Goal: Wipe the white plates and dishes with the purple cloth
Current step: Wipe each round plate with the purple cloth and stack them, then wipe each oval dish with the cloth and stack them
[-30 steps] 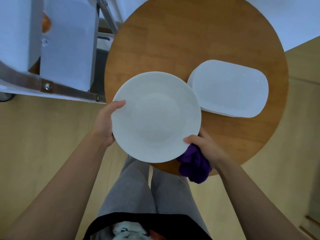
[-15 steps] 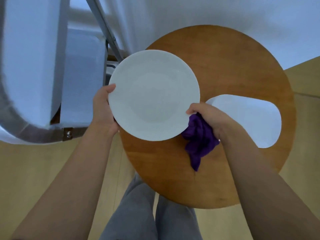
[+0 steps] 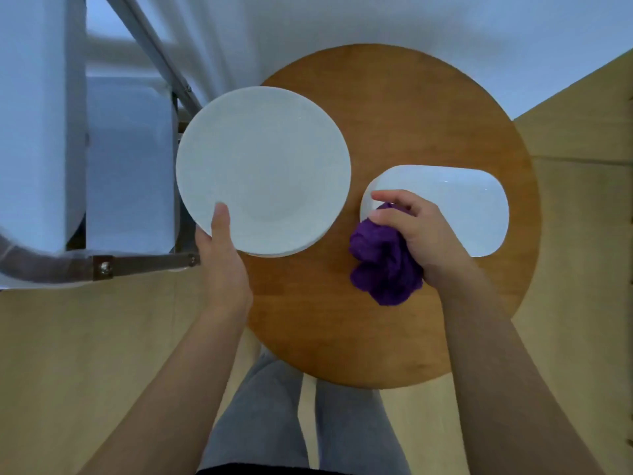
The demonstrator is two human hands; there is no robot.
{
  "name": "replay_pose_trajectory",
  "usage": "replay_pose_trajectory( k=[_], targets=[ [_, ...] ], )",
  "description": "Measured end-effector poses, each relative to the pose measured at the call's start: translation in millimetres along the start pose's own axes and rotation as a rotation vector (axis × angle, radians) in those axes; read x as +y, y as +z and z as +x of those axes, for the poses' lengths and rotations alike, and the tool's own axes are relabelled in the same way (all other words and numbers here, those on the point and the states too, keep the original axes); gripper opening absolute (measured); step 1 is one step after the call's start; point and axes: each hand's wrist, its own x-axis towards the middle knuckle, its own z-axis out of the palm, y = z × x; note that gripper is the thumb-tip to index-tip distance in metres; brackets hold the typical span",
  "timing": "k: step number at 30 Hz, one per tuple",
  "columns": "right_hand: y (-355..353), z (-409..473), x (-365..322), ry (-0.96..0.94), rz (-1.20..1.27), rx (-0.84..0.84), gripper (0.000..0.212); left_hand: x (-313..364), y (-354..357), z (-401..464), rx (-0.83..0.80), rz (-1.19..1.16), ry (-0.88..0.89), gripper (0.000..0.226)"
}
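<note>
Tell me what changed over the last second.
The right hand let go of the round plate and moved to the oblong dish, carrying the purple cloth. The left hand alone now grips the plate, shifted up-left over the table edge. The dish stayed on the table.

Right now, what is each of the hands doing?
Left hand: holds the round white plate by its rim.
Right hand: grips the purple cloth.

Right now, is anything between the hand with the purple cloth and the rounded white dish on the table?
Nothing visible. The right hand, gripping the purple cloth, is already at the near left corner of the rounded white dish. The round plate, held by the left hand, sits off to the left.
</note>
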Motion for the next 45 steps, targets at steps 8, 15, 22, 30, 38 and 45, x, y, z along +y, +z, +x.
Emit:
replay_pose_trajectory(
  k=[8, 15, 22, 30, 38, 45],
  targets=[
    [-54, -51, 31, 0.016, 0.296, 0.179, 0.014, -64, 42, -99, -0.212, 0.681, 0.067, 0.022],
    [-91, -48, 52, 0.027, 0.419, 0.291, 0.008, -73, 124, -76, -0.076, 1.051, 0.23, 0.044],
    [-120, -31, 63, -0.039, 0.298, 0.24, 0.009, -79, 146, -48, -0.018, 1.343, 0.212, 0.032],
    [-130, -16, 70, -0.016, 0.291, 0.239, 0.009, -71, 140, -43, -0.102, 1.524, 0.411, 0.031],
    [-141, -11, 77, 0.032, 0.329, 0.345, 0.007, -64, 145, -64, -0.044, 0.94, 0.467, 0.011],
    [-139, -9, 82, 0.147, 0.273, 0.465, 0.061, -55, 164, -71, -0.175, 0.245, -0.007, 0.009]
  ],
)
